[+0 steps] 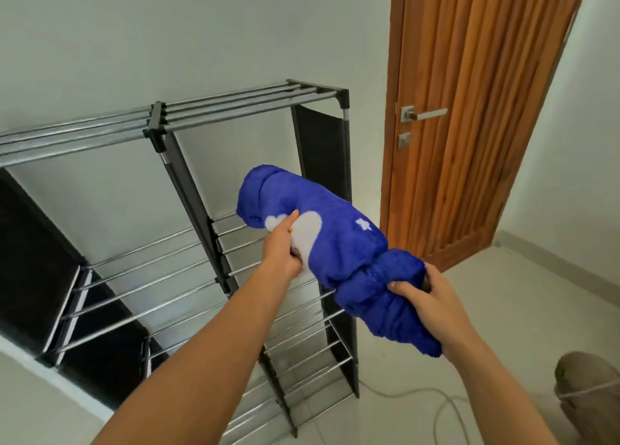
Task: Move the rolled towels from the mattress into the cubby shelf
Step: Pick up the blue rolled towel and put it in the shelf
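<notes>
So right now we've got the blue rolled towel (335,260) up in the air in front of the shelf (188,189), held with both hands. Our left hand (281,250) is gripping it around the middle, thumb up over the white patch, fingers tucked underneath. Our right hand (432,303) is wrapped around the near end, where the fabric is bunched up and a bit loose. The towel is tilted, far end higher and pointing toward the upper right compartment of the shelf, but it's not touching any of the rails yet as far as we can tell.

Progress-wise: every compartment we can see in the shelf looks bare, just metal bars and dark fabric side panels, so this looks like the first one going in, or at least nothing's visibly stored yet. The mattress isn't in shot, so we can't say how many towels are left back there.

Next up is probably sliding it onto one of the right-side tiers. That loose end could unroll if we let go carelessly. There's also a wooden door (469,109) just right of the shelf and a cable (436,407) on the floor.
</notes>
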Available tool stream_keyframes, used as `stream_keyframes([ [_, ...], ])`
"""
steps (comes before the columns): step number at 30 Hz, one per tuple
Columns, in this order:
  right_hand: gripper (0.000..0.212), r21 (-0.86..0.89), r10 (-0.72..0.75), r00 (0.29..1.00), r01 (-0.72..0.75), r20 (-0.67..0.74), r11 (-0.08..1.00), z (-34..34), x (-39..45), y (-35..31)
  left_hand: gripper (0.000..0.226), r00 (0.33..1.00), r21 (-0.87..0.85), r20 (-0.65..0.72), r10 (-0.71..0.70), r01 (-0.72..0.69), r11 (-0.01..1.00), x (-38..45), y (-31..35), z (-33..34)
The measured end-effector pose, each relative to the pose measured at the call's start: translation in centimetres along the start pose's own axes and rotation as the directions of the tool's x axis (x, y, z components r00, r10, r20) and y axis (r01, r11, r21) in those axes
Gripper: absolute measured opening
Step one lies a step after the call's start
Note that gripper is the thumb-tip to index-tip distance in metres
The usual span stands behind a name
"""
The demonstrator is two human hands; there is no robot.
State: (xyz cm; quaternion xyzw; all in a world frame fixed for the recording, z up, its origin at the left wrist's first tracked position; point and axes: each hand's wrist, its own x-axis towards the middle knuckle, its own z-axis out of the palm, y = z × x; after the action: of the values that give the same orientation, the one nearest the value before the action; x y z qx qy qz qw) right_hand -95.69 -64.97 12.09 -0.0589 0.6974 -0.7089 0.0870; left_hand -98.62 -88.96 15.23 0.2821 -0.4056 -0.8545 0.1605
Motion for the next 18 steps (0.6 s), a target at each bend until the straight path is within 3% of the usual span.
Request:
stream_keyframes([
  [9, 0.035, 0.08, 0.034, 0.996, -0.027, -0.084, 0.996, 7.5, 9.5, 1.0, 0.062, 1.0, 0.083, 0.028, 0.01, -0.012, 0.996, 12.0, 5.2, 1.6],
  [13, 0.041, 0.092, 0.107, 0.988, -0.097, -0.112, 0.991, 10.3, 12.9, 2.2, 0.039, 0.999, 0.293, 0.021, 0.043, -0.048, 0.955, 15.8, 5.8, 2.0],
  [18, 0.04, 0.085, 0.207, 0.973, -0.198, -0.107, 0.976, 11.0, 15.7, 2.4, 0.059, 0.994, 0.452, 0.009, 0.107, -0.099, 0.887, 18.7, 4.8, 1.2],
])
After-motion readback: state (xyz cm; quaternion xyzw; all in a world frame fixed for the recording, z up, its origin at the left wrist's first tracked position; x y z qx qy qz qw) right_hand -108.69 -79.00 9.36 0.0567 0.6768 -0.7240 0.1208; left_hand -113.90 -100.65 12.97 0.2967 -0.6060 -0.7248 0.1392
